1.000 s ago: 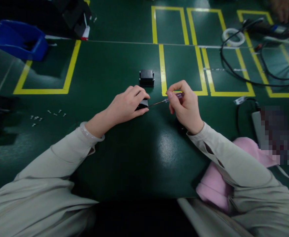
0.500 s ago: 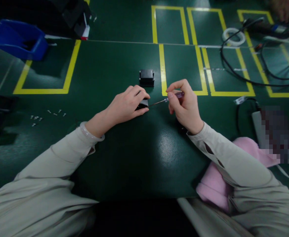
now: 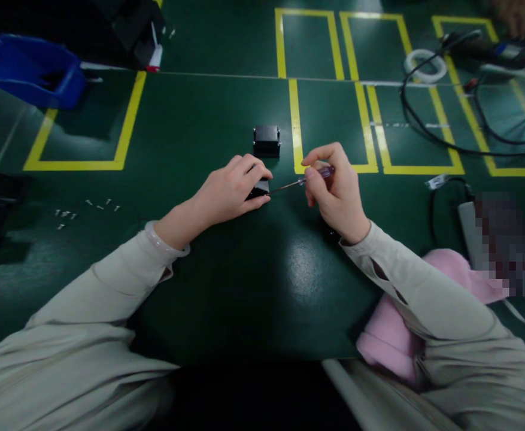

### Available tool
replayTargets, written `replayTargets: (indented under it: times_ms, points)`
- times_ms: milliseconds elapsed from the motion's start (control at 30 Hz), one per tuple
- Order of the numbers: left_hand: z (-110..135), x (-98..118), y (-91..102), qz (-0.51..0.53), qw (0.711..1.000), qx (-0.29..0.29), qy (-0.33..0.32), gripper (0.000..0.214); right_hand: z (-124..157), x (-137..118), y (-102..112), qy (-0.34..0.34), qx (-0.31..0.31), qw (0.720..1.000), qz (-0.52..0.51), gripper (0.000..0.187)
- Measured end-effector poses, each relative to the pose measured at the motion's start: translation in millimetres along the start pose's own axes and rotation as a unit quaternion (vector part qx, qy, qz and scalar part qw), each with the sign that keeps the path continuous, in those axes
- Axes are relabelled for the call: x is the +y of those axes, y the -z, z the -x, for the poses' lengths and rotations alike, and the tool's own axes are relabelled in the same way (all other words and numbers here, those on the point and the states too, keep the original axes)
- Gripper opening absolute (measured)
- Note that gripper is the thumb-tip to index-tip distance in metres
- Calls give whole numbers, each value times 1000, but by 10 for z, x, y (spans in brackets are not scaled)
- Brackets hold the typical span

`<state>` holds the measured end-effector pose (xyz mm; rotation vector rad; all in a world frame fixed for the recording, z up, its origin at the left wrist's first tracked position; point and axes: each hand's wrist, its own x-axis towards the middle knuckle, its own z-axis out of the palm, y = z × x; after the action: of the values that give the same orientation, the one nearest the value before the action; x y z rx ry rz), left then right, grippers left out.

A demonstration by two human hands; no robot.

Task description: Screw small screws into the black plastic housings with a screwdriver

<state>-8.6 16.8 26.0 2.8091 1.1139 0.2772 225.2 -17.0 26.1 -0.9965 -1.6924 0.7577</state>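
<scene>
My left hand (image 3: 233,187) is closed around a small black box-like part (image 3: 259,189) on the green table, with most of it hidden under the fingers. In my right hand (image 3: 337,194) is a screwdriver (image 3: 322,173) with a translucent purplish handle, gripped between thumb and fingers. Its thin shaft points left, and the tip meets the right edge of the part near my left thumb. Just beyond, a second black box-like part (image 3: 266,140) stands on the table, with small shiny fittings at its sides.
Several loose screws (image 3: 66,214) lie at left. A blue bin (image 3: 33,72) sits at the far left, black cables (image 3: 417,123) and a white ring (image 3: 425,66) at the far right. Pink cloth (image 3: 392,341) lies by my right forearm. Another person's hand (image 3: 520,17) shows at top right.
Hardly anything differs. Both hands, the part and the screwdriver keep their places, with only a very slight shift of the right fingers.
</scene>
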Motion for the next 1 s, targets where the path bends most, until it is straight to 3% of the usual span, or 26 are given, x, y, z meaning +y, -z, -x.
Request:
replayTargets:
  times_ms: [400, 833, 1000]
  points:
    - [-1, 5, 10, 2, 1000, 1, -1, 37, -2, -9, 5, -3, -2, 1000, 4, 21]
    - [-3, -4, -3, -3, 1000, 5, -2, 37, -3, -7, 1, 9, 2, 1000, 1, 10]
    - [-5, -5, -6, -2, 1000, 10, -6, 37, -6, -20, 6, -1, -3, 1000, 13, 15]
